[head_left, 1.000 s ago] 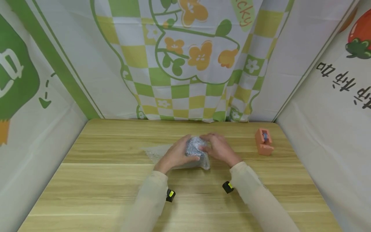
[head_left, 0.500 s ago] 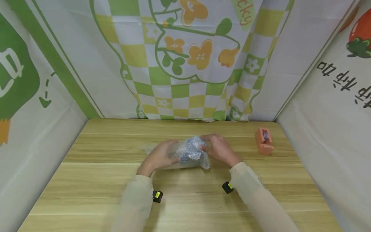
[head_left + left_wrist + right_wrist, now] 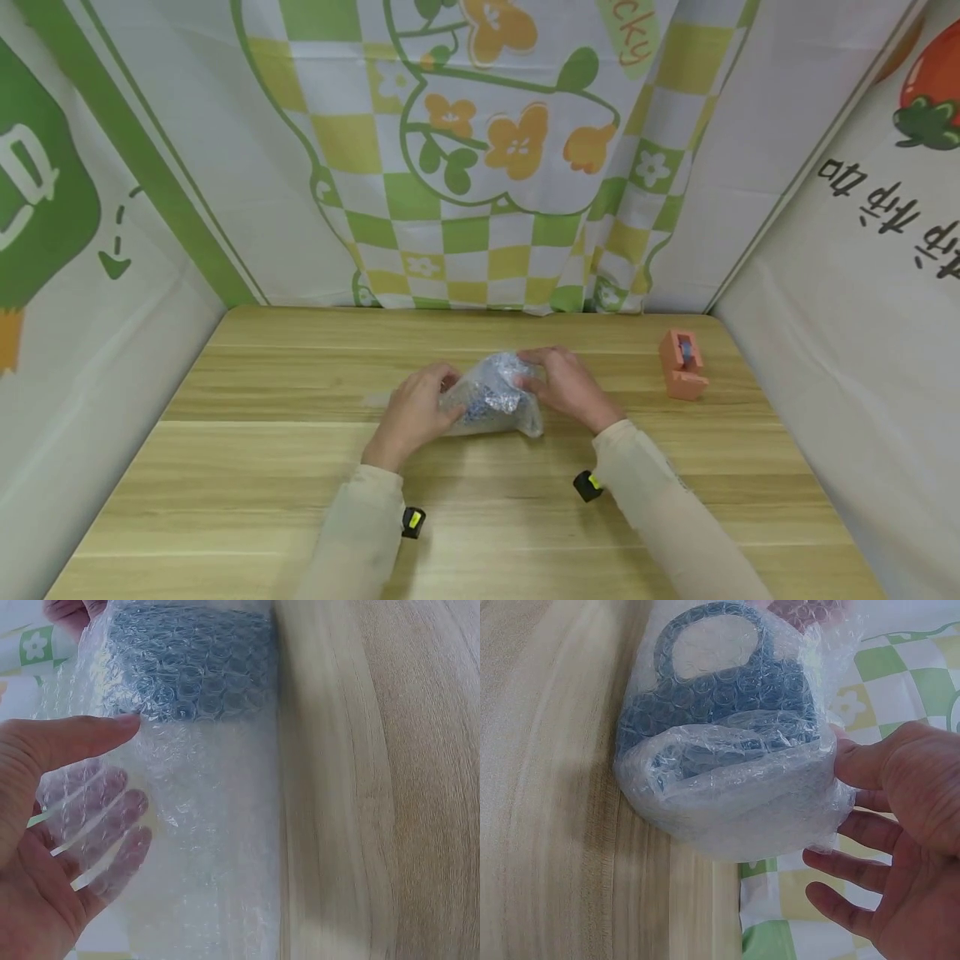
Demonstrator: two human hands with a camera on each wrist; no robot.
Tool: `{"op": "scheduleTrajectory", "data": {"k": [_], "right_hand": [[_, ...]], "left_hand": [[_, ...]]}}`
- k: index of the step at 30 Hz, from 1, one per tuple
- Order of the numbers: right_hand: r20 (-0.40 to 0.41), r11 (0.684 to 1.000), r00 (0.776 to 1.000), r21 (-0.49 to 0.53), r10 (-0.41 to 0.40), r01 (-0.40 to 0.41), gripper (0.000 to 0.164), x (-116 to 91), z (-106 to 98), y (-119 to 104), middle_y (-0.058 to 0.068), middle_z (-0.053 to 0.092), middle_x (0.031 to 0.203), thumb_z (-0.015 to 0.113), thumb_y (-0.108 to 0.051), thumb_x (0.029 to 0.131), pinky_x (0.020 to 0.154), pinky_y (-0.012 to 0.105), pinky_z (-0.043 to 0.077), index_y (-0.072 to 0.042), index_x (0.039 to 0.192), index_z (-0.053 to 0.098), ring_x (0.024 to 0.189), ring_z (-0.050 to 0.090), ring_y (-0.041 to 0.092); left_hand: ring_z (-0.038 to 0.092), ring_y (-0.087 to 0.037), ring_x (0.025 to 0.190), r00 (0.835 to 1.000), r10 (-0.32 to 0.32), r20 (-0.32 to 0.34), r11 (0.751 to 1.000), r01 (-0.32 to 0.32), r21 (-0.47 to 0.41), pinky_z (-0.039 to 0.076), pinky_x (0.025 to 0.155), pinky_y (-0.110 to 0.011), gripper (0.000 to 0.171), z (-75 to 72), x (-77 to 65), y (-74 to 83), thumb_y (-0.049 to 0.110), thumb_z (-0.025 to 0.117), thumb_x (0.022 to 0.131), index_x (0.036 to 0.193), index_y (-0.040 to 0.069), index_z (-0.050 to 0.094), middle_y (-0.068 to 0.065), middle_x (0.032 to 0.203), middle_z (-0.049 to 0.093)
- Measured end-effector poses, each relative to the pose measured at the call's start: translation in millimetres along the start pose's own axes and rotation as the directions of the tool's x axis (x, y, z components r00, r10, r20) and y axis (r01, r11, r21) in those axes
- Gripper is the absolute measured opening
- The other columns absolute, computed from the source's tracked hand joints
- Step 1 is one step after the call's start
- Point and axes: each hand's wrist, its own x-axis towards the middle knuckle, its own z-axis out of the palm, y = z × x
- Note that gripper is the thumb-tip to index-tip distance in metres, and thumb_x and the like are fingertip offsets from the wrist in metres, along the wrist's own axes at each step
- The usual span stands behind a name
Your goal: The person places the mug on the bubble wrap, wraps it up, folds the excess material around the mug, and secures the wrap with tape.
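Note:
A dark blue object with a loop handle, looking like a mug (image 3: 712, 694), lies inside layers of bubble wrap (image 3: 495, 398) mid-table. Its blue body also shows through the bubbles in the left wrist view. My left hand (image 3: 408, 414) holds the wrap's loose left part, thumb (image 3: 94, 739) on the near side and fingers (image 3: 112, 855) seen through the film behind it. At the right end my right hand (image 3: 572, 390) grips the bundle's edge between thumb (image 3: 861, 761) and fingers. The wrap's end is folded inward there.
An orange tape dispenser (image 3: 682, 367) stands at the back right of the wooden table (image 3: 480, 517). A green-and-yellow checked curtain (image 3: 487, 242) hangs along the back edge, with printed cloth walls at both sides.
My left hand has slid left off the blue bundle onto the loose wrap, and that wrap has been raised and gathered in from the table. The right hand stays in place.

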Motion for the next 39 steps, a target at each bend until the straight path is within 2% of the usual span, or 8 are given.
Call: {"op": "scheduleTrajectory", "data": {"k": [5, 11, 18, 21, 26, 28, 34, 39], "right_hand": [[-0.001, 1.000, 1.000, -0.006, 0.004, -0.004, 0.045, -0.1, 0.4, -0.7, 0.007, 0.057, 0.128, 0.066, -0.031, 0.087, 0.103, 0.044, 0.038, -0.010, 0.126, 0.059, 0.121, 0.048, 0.029], [-0.013, 1.000, 1.000, -0.011, 0.012, -0.012, 0.044, -0.8, 0.4, -2.1, 0.007, 0.057, 0.128, 0.067, -0.029, 0.087, 0.103, 0.044, 0.038, -0.010, 0.126, 0.060, 0.122, 0.048, 0.029], [-0.006, 1.000, 1.000, -0.011, 0.020, -0.021, 0.044, -0.9, 1.8, -2.4, 0.007, 0.057, 0.129, 0.066, -0.029, 0.087, 0.103, 0.043, 0.038, -0.010, 0.127, 0.059, 0.122, 0.047, 0.028], [-0.003, 1.000, 1.000, -0.011, 0.025, -0.025, 0.044, -0.9, 2.1, -1.7, 0.006, 0.057, 0.129, 0.066, -0.029, 0.087, 0.103, 0.043, 0.037, -0.011, 0.127, 0.059, 0.123, 0.047, 0.028], [-0.013, 1.000, 1.000, -0.015, 0.023, -0.024, 0.044, -0.4, 2.0, -0.7, 0.007, 0.057, 0.129, 0.066, -0.028, 0.087, 0.104, 0.043, 0.037, -0.010, 0.126, 0.059, 0.123, 0.047, 0.029], [-0.017, 1.000, 1.000, -0.015, 0.022, -0.022, 0.044, -0.5, 1.7, -0.6, 0.008, 0.057, 0.129, 0.067, -0.028, 0.087, 0.104, 0.044, 0.036, -0.010, 0.126, 0.059, 0.123, 0.047, 0.029], [-0.007, 0.999, 0.999, -0.011, 0.032, -0.032, 0.044, -1.3, 2.8, -0.5, 0.007, 0.056, 0.130, 0.066, -0.029, 0.088, 0.104, 0.044, 0.037, -0.011, 0.127, 0.059, 0.123, 0.047, 0.029], [-0.007, 0.999, 0.999, -0.009, 0.035, -0.036, 0.043, -0.9, 3.5, -0.8, 0.007, 0.056, 0.130, 0.066, -0.029, 0.088, 0.104, 0.043, 0.036, -0.011, 0.127, 0.059, 0.124, 0.046, 0.028]], "left_hand": [[0.051, -0.010, 0.068, 0.999, -0.009, -0.043, 1.000, 0.010, 0.015, 0.044, 0.058, -0.030, 0.030, 1.0, -1.5, 2.1, 0.021, 0.082, 0.069, 0.090, 0.016, 0.062, 0.007, 0.077, 0.056], [0.054, -0.009, 0.060, 0.999, -0.041, 0.028, 0.997, 0.042, -0.066, 0.047, 0.054, -0.025, 0.016, 1.2, -3.7, 6.2, 0.013, 0.075, 0.076, 0.080, 0.013, 0.059, 0.005, 0.069, 0.059], [0.059, -0.011, 0.062, 0.974, -0.086, 0.208, 0.966, 0.133, -0.221, 0.050, 0.054, -0.026, 0.026, -4.8, -7.4, 9.6, 0.006, 0.065, 0.084, 0.109, 0.004, 0.059, -0.002, 0.075, 0.064], [0.061, -0.016, 0.069, 0.954, -0.096, 0.283, 0.925, 0.191, -0.328, 0.051, 0.059, -0.030, 0.033, -9.8, -8.2, 6.9, 0.004, 0.058, 0.089, 0.122, 0.003, 0.054, -0.008, 0.083, 0.064], [0.064, -0.025, 0.081, 0.916, -0.198, 0.349, 0.780, 0.363, -0.511, 0.055, 0.072, -0.037, 0.035, -6.8, -6.4, -3.7, 0.002, 0.048, 0.094, 0.129, -0.002, 0.046, -0.016, 0.092, 0.062], [0.066, -0.026, 0.079, 0.908, -0.252, 0.334, 0.751, 0.401, -0.525, 0.056, 0.072, -0.038, 0.040, -0.8, -5.2, -6.4, 0.002, 0.053, 0.092, 0.130, -0.005, 0.043, -0.017, 0.091, 0.063], [0.064, -0.020, 0.065, 0.904, -0.383, 0.189, 0.864, 0.423, -0.273, 0.053, 0.060, -0.032, 0.055, 11.3, -2.7, -3.6, 0.007, 0.069, 0.081, 0.128, -0.011, 0.046, -0.013, 0.081, 0.065], [0.050, -0.035, 0.086, 0.880, -0.458, 0.122, 0.888, 0.459, 0.020, 0.046, 0.063, -0.043, 0.047, 7.1, -4.3, -1.2, 0.030, 0.077, 0.076, 0.102, -0.005, 0.057, -0.021, 0.101, 0.053]]}}
